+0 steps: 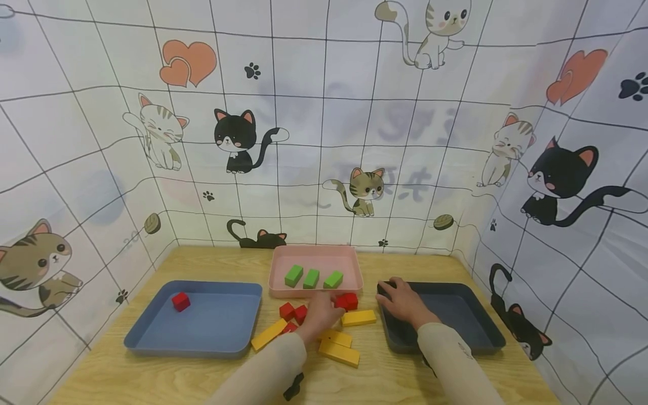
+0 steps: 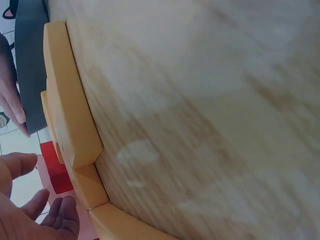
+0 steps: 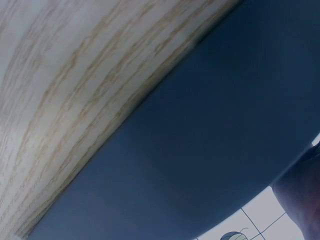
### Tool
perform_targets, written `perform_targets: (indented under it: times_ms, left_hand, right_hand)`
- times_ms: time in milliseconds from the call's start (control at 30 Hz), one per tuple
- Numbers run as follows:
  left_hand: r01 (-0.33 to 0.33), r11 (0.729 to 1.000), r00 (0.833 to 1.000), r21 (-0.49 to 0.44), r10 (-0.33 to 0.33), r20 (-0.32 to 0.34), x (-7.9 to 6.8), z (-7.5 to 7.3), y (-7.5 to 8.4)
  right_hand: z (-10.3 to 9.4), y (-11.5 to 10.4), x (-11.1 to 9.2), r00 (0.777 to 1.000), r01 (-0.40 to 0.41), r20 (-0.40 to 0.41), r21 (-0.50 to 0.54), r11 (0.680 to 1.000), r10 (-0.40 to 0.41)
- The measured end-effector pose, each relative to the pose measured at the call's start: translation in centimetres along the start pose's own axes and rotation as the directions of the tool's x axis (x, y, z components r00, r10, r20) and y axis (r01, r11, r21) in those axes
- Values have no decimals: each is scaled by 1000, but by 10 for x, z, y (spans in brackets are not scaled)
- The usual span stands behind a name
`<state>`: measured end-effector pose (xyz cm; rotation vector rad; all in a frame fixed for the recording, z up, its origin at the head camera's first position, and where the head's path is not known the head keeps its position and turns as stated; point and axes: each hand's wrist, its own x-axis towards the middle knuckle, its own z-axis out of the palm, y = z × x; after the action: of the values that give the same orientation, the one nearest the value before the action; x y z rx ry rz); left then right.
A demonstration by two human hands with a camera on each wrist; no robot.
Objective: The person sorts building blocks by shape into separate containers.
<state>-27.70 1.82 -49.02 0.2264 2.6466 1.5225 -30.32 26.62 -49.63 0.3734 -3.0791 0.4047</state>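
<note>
My left hand (image 1: 323,311) is over the pile in the middle of the table. Its thumb and fingers are apart with nothing between them in the left wrist view, close to a red block (image 2: 56,167). Red cubes (image 1: 287,311) lie left of this hand and more red cubes (image 1: 350,301) just right of it. Yellow blocks (image 1: 339,353) lie around and below it, some partly hidden by the hand and sleeve. My right hand (image 1: 403,301) rests on the left rim of the dark tray (image 1: 468,315), fingers extended over the edge.
A pink tray (image 1: 316,251) at the back holds three green blocks (image 1: 311,279). On the left stands a blue tray (image 1: 217,326) with one red cube (image 1: 180,302) in it. A cat-patterned cloth (image 1: 314,112) walls the table's back and sides.
</note>
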Motion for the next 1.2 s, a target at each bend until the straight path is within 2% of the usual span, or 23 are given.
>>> perform_targets:
  times_ms: [133,400,700,1000,1200]
  left_hand:
    - [-9,999,1000,-32,9,2,1,2,2]
    - [28,1000,1000,-5,-28,0,9,7,-5]
    - [50,998,999,-21,-50,15,15,11,-12]
    - [55,998,998,-40,-55,20,8,-2,-4]
    - [14,999,1000,-32,-14,4,4,-16,0]
  right_hand:
    - [-1,1,0,1000,-4,3,-1,1000,4]
    - [2,3,1,1000,-3,7,0,1000,3]
    - [0,2,1,1000,-13,10,-2,1000,13]
    - [1,3,2,1000,-2,7,1,1000,2]
    - [0,1,1,1000,-3,7,2,1000,3]
